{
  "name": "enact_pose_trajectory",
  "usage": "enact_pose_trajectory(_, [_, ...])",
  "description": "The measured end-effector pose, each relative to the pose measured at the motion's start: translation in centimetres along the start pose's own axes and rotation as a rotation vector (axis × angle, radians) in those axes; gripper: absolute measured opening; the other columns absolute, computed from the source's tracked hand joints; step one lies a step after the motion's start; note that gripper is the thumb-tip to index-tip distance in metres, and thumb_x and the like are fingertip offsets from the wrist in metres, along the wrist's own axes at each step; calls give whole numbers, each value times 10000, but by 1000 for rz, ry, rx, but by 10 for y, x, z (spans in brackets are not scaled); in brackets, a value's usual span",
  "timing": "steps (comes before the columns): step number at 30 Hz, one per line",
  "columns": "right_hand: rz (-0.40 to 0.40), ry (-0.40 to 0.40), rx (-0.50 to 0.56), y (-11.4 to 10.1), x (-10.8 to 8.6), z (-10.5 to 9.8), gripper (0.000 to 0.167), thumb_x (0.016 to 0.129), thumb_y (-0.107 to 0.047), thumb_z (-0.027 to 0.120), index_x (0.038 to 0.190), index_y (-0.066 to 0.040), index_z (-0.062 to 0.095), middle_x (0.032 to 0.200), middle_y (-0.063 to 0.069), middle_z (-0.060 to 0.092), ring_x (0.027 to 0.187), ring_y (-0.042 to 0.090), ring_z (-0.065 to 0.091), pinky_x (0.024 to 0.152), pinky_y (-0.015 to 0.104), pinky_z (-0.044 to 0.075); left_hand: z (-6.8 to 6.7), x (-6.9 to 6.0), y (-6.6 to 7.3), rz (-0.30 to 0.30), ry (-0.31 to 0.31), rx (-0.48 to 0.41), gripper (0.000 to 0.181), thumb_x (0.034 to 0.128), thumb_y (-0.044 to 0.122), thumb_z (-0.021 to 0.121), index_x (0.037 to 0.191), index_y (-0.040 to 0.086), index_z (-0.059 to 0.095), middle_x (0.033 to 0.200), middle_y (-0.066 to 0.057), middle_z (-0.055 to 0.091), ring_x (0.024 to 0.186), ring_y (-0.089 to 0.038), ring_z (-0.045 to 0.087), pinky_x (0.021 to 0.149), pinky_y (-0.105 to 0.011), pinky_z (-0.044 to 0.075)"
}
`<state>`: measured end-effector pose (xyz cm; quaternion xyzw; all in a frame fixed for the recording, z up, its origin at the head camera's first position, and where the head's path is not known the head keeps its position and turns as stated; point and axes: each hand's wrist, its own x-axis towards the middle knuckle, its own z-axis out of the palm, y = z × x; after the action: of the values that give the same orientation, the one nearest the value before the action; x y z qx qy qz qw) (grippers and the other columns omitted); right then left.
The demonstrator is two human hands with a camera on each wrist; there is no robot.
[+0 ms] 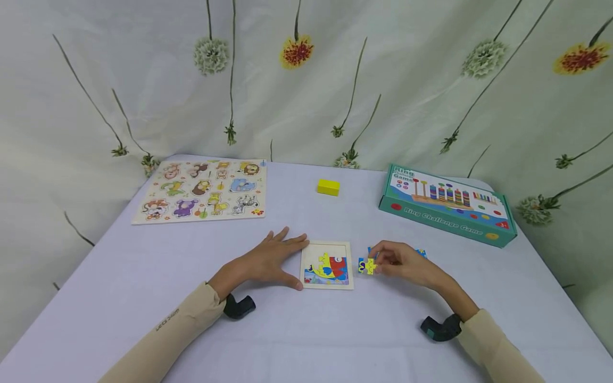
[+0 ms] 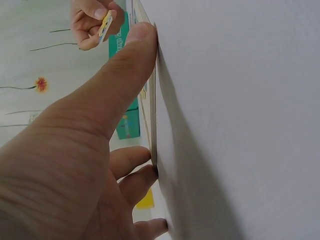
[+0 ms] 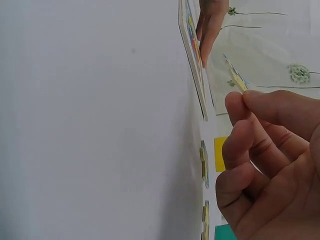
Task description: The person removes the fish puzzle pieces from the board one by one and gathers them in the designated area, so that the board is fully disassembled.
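A square wooden puzzle board point(image 1: 328, 288) lies on the table, partly filled with yellow, red and blue pieces. At its left side my left hand point(image 1: 273, 260) has its fingers spread. The thumb point(image 2: 139, 37) touches one corner of the board's edge and the fingertips reach the other. My right hand point(image 1: 401, 261) pinches a yellow and blue jigsaw piece point(image 1: 367, 266) between thumb and forefinger, just right of the board. In the right wrist view, that piece point(image 3: 236, 74) is held edge-on above the table. More loose pieces point(image 1: 421, 253) lie behind the right hand, partly hidden.
A wooden animal puzzle point(image 1: 201, 191) lies at the back left. Behind the puzzle board sits a yellow block point(image 1: 328, 187). A green Ring Challenge Game box point(image 1: 447, 205) stands at the back right, before a flowered cloth backdrop point(image 1: 306, 96).
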<state>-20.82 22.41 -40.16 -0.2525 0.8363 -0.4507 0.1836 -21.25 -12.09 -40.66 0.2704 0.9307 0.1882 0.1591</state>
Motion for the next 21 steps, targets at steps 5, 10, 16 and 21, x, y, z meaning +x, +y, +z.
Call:
enact_pose_trajectory(5, [30, -2, -12, 4, -7, -3, 214, 910, -114, 641, 1108, -50, 589, 875, 73, 636, 787, 157, 575, 682, 209, 477, 0, 0, 0, 3, 1, -6, 1005, 680, 564, 792, 1506, 232, 326, 1577, 82, 233, 1481, -291, -11, 1177, -527, -15])
enact_pose_trajectory(10, [51, 0, -10, 8, -12, -6, 214, 916, -98, 626, 1117, -41, 581, 867, 84, 631, 750, 149, 568, 655, 214, 471, 0, 0, 0, 9, 5, -1, 999, 685, 560, 789, 1506, 225, 328, 1576, 71, 239, 1479, -308, 0, 1175, -538, -6])
enact_pose_trajectory(16, [61, -10, 2, 9, -15, -8, 224, 913, -87, 627, 1121, -20, 573, 819, 101, 607, 639, 159, 534, 608, 231, 451, -1, 0, -1, 15, 7, 3, 992, 692, 559, 783, 1506, 219, 328, 1577, 59, 243, 1478, -319, 4, 1172, -546, -8])
enact_pose_trajectory(21, [89, -12, -1, 11, -16, -9, 241, 910, -84, 632, 1134, -12, 577, 854, 103, 624, 657, 155, 538, 599, 225, 464, 0, 0, -1, 15, 2, -2, 993, 694, 566, 778, 1507, 223, 324, 1577, 65, 240, 1479, -310, -4, 1173, -542, -12])
